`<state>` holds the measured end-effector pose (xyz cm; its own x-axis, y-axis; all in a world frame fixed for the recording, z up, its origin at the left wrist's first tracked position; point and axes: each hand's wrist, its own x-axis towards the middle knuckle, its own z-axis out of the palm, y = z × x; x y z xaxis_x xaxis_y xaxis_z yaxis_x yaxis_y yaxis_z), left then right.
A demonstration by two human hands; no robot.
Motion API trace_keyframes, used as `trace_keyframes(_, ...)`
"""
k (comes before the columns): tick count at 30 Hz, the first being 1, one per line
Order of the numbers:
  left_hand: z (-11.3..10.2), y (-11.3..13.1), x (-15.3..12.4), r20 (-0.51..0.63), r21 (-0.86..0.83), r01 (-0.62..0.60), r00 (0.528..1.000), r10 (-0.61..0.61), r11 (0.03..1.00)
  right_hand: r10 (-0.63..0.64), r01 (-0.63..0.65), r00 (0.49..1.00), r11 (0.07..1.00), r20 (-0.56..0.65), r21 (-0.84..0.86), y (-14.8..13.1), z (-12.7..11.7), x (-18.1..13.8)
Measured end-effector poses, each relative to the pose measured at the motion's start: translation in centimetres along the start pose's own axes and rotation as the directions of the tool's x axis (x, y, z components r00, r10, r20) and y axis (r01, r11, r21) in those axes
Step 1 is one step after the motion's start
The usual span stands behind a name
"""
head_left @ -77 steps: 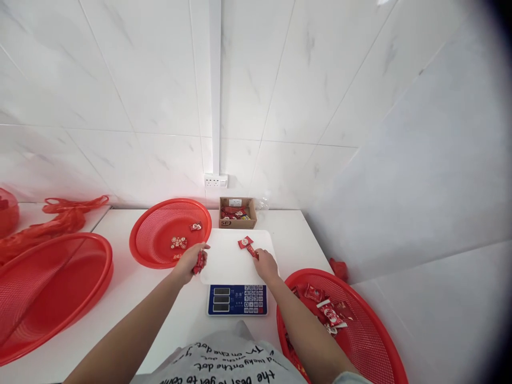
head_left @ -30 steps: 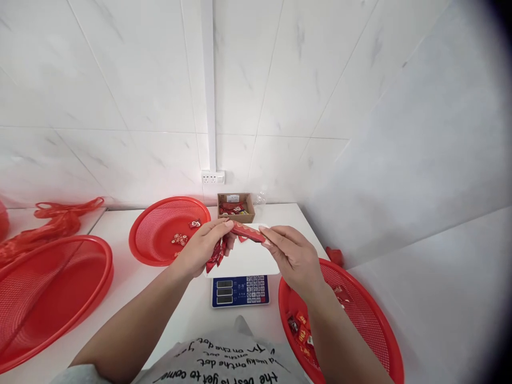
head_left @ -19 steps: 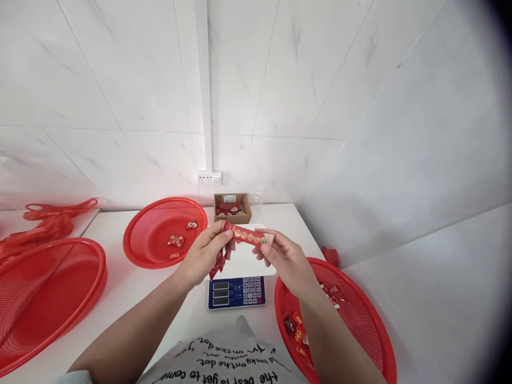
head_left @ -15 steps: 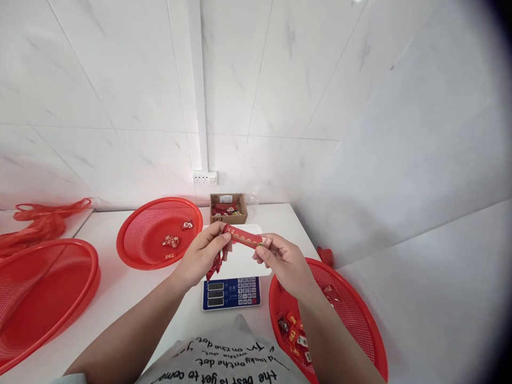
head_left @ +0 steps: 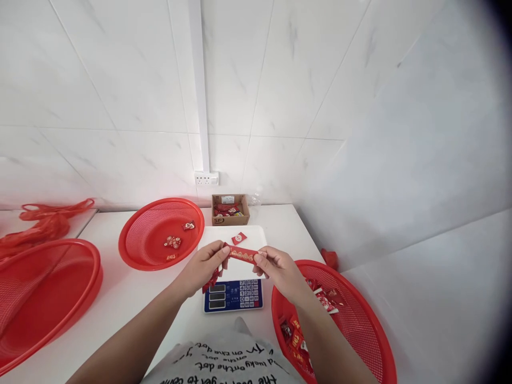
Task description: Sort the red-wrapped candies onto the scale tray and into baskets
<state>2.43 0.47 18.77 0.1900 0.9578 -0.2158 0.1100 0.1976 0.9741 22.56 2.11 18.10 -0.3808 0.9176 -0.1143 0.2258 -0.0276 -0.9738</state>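
Note:
Both of my hands hold one long red candy strip [head_left: 241, 254] with gold rounds, stretched level between them above the scale's white pan [head_left: 224, 240]. My left hand [head_left: 204, 264] pinches its left end, and more red wrappers [head_left: 208, 281] hang below those fingers. My right hand [head_left: 276, 268] pinches the strip's right end. One small red packet [head_left: 239, 238] lies on the pan behind the strip. The scale's blue keypad panel [head_left: 233, 295] faces me.
A red mesh basket [head_left: 136, 242] with a few packets stands at the left of the scale. Another basket [head_left: 360, 325] of wrapped sweets sits at my right, a large red basket [head_left: 44, 298] far left. A cardboard box [head_left: 230, 209] of packets stands by the wall. Red bags [head_left: 44, 224] lie far left.
My right hand picked the long strip off the pan and both hands raised it and turned it; now they have lowered it closer to the pan. One packet stays on the pan.

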Motion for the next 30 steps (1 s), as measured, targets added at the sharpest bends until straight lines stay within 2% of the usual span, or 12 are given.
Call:
trace_keyframes(3,-1.3,-2.1,-0.2,0.028,-0.078,0.121,0.992,-0.119,0.990,0.060,-0.061,0.997,0.998,0.048,0.017,1.6,1.2,0.7)
trace_keyframes(6,-3.7,-5.2,-0.1,-0.079,-0.283,0.212,0.967,-0.243,0.935,0.100,-0.097,0.994,0.994,0.051,-0.049,4.4,2.6,1.6)
trace_keyframes(7,-4.7,-6.3,0.1,-0.137,-0.374,0.231,0.944,-0.300,0.898,0.102,-0.099,0.994,0.990,0.032,-0.098,5.5,3.0,1.9)
trace_keyframes(9,-6.8,-8.4,0.6,-0.235,-0.574,0.234,0.871,-0.432,0.785,0.097,-0.099,0.995,0.967,-0.021,-0.235,7.9,3.5,2.8)
trace_keyframes(11,-8.7,-10.1,1.1,-0.270,-0.728,0.206,0.791,-0.549,0.654,0.102,-0.119,0.993,0.900,-0.065,-0.419,10.0,3.8,3.8)
trace_keyframes(12,-9.4,-10.7,1.3,-0.270,-0.767,0.194,0.767,-0.582,0.611,0.114,-0.136,0.991,0.845,-0.074,-0.517,10.9,3.8,4.4)
trace_keyframes(15,-10.4,-11.4,1.6,-0.250,-0.816,0.180,0.746,-0.617,0.549,0.153,-0.155,0.986,0.675,-0.069,-0.721,12.8,3.6,6.9)
trace_keyframes(18,-9.4,-10.9,1.6,-0.219,-0.837,0.183,0.752,-0.621,0.516,0.159,-0.136,0.986,0.617,-0.046,-0.775,13.7,3.3,10.2)
trace_keyframes(23,-5.5,-9.8,1.6,-0.111,-0.831,0.255,0.795,-0.597,0.494,0.173,-0.056,0.983,0.580,0.055,-0.813,14.7,2.8,14.2)
trace_keyframes(26,-3.6,-10.0,1.5,-0.075,-0.801,0.298,0.811,-0.581,0.519,0.136,-0.003,0.986,0.601,0.098,-0.799,15.5,2.8,14.4)
trace_keyframes(30,-2.0,-11.1,1.3,-0.056,-0.719,0.361,0.821,-0.568,0.594,0.079,-0.011,0.995,0.672,0.057,-0.741,16.3,3.0,12.7)
